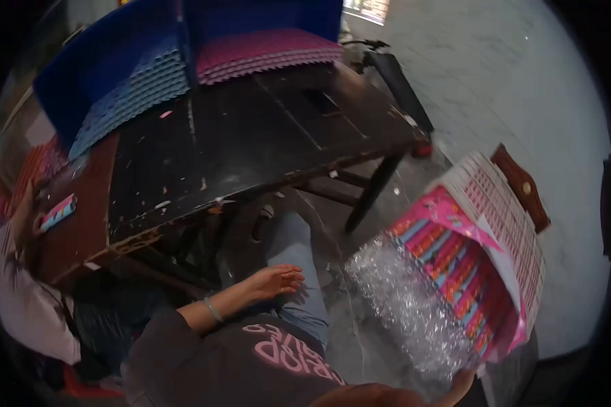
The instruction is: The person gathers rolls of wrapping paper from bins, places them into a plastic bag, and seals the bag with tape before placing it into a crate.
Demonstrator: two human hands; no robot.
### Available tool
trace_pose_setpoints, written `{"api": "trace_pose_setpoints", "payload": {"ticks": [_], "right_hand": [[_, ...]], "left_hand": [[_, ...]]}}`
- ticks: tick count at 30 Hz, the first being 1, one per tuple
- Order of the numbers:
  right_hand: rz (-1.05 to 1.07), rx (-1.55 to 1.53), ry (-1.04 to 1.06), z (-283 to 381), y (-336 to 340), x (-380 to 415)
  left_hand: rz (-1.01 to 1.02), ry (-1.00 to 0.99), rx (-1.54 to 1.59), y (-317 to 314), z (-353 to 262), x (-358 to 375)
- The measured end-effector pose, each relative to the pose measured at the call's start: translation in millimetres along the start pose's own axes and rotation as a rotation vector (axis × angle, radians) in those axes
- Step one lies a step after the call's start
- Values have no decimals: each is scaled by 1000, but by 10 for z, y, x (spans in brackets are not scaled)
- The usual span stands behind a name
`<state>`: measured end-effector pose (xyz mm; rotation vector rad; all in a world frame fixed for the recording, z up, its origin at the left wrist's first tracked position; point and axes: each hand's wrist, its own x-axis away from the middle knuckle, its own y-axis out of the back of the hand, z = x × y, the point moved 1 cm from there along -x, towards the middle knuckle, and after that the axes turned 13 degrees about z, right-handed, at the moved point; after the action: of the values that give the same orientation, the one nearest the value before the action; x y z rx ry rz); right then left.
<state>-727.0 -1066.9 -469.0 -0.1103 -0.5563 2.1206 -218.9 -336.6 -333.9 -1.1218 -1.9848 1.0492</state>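
My left hand [276,281] rests over my jeans-covered thigh, palm partly turned up, fingers loosely extended and nothing held. At the bottom right, my right hand [463,386] touches the lower edge of a bundle of clear crinkled plastic [414,308], beside the basket; its fingers are mostly hidden. The white basket [478,186] is tilted and lined with a pink printed bag [445,211]. Inside it lie rows of red, pink and blue wrapped packs [455,275], with the clear plastic spilling from their near ends.
A dark worn table [244,142] bears small scraps, a dark flat object [322,102] and blue bins [129,44] of blue and pink stacked pieces. At left, another person's hand [26,220] is beside a colourful pack [59,211]. A carved wooden chair back [523,186] stands behind the basket.
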Motion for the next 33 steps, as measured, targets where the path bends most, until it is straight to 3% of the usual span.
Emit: {"api": "trace_pose_setpoints", "payload": {"ticks": [2,5,7,8,10,13,14,15,17,18,19,21,22,24,26,28,31,33], "right_hand": [[270,77,-33,37,-877,-794],[654,190,-71,-354,-2413,-1160],[893,262,-97,-701,-3750,-630],[1007,299,-103,-850,-4393,-273],[1213,359,-118,-1179,-5531,546],[1469,434,-166,-1457,-6909,1528],[1538,464,-190,-1353,-7398,1508],[1741,200,-318,-1109,-8074,1611],[2159,326,-80,-860,-9309,1988],[2164,582,-36,-899,-9822,2174],[2185,644,27,-1041,-10316,2404],[2228,643,527,-1630,-11268,2659],[2114,856,1020,-1829,-11713,2758],[1928,733,1295,-2643,-12487,2709],[1782,902,1128,-3250,-13002,2660],[1774,934,988,-3563,-13225,2689],[1550,1029,1199,-3529,-13081,2782],[1549,798,1200,-3549,-13127,2750]], "left_hand": [[-57,-111,-45,-111,-217,188],[-170,-320,-232,-133,-472,479],[-322,-441,-498,-271,-655,706],[-341,-487,-486,-349,-734,843],[-330,-878,-666,-556,-929,1228],[-579,-1235,-1122,-705,-1218,1990],[-771,-1249,-1374,-719,-1342,2242],[-1000,-1226,-1569,-761,-1479,2426],[-1402,-1087,-1840,-677,-1706,2722],[-1578,-987,-1845,-620,-1750,2766],[-1753,-880,-1840,-592,-1800,2773],[-1681,-844,-1816,-580,-1782,2708],[-1734,-749,-1924,-606,-1797,2657],[-1835,-575,-2025,-574,-1809,2596],[-1884,-553,-2011,-581,-1815,2601],[-1895,-532,-2038,-546,-1816,2620],[-1935,-500,-2057,-562,-1837,2622],[-1935,-469,-2035,-558,-1833,2605]]}}
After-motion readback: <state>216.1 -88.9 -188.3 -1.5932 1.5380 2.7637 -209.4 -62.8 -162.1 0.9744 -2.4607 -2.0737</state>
